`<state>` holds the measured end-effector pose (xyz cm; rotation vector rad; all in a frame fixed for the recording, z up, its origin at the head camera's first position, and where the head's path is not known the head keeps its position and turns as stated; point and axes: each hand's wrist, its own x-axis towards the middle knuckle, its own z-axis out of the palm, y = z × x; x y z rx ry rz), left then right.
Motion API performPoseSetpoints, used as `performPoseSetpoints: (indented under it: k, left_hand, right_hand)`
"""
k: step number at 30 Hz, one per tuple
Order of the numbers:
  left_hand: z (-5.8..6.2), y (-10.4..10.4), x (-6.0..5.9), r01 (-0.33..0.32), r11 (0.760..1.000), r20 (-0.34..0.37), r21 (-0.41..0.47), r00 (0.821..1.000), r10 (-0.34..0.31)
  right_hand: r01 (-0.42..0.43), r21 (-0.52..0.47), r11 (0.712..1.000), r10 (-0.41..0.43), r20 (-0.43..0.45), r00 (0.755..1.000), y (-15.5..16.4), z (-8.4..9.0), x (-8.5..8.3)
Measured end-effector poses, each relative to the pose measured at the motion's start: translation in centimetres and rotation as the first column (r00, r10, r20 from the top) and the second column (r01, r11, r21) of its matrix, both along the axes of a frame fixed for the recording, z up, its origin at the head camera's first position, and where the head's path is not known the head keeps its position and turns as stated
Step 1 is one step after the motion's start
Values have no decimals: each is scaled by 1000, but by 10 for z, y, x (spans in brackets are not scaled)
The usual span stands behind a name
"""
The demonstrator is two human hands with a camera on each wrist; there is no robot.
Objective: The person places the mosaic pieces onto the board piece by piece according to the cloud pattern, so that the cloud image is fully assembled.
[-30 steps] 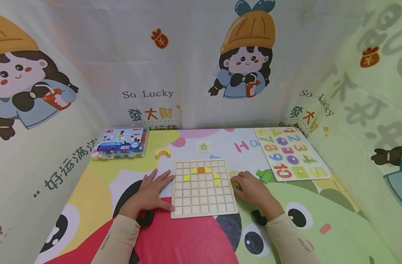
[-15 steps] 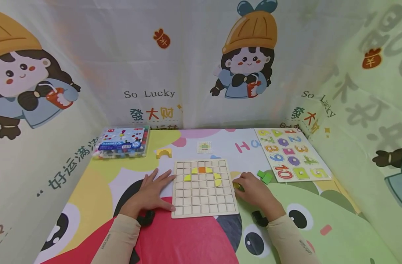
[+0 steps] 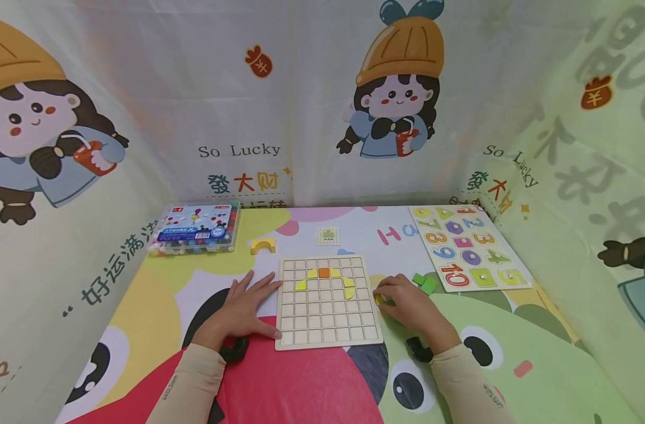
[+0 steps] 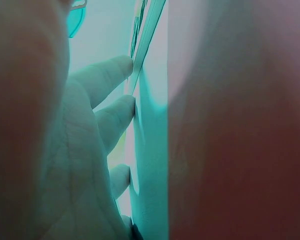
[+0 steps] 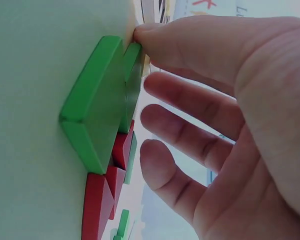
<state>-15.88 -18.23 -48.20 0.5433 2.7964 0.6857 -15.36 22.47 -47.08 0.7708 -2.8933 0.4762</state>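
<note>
My left hand lies with spread fingers along the left edge of a wooden grid board, thumb at its lower left corner. In the left wrist view, fingertips touch down beside the board. Yellow pieces and an orange square sit in the board's upper cells. My right hand is at the board's right edge, its fingertips at a yellow piece. In the right wrist view, the thumb tip meets green blocks, with red blocks below. Whether it pinches one is hidden.
Green blocks lie right of the right hand. Behind the board are a small pattern card and a yellow arch block. A number puzzle board stands back right, a clear plastic case back left.
The right hand's fingers have shifted slightly around the yellow piece, and the wrist has moved a little to the right. The left hand and the pieces on the board stay in place.
</note>
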Motion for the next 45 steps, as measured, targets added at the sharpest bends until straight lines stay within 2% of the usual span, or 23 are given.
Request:
performPoseSetpoints:
  k: [7, 19, 26, 36, 45]
  left_hand:
    - [-1, -1, -1, -8, 1000, 8, 0, 1000, 8]
    - [-1, -2, -1, -2, 1000, 5, 7, 1000, 2]
    - [-1, -1, -1, 10, 1000, 1, 16, 1000, -10]
    - [-1, -1, 0, 2, 1000, 2, 9, 1000, -2]
    - [1, 0, 2, -2, 1000, 8, 12, 1000, 2]
  right_hand:
    - [10, 22, 1000, -11, 25, 1000, 0, -1, -2]
    - [-29, 12, 1000, 29, -53, 998, 3, -3, -3]
    - [-25, 12, 1000, 26, -41, 999, 5, 0, -2]
    - [-83, 34, 996, 85, -70, 994, -5, 8, -2]
    - [-86, 57, 995, 89, -54, 995, -4, 7, -3]
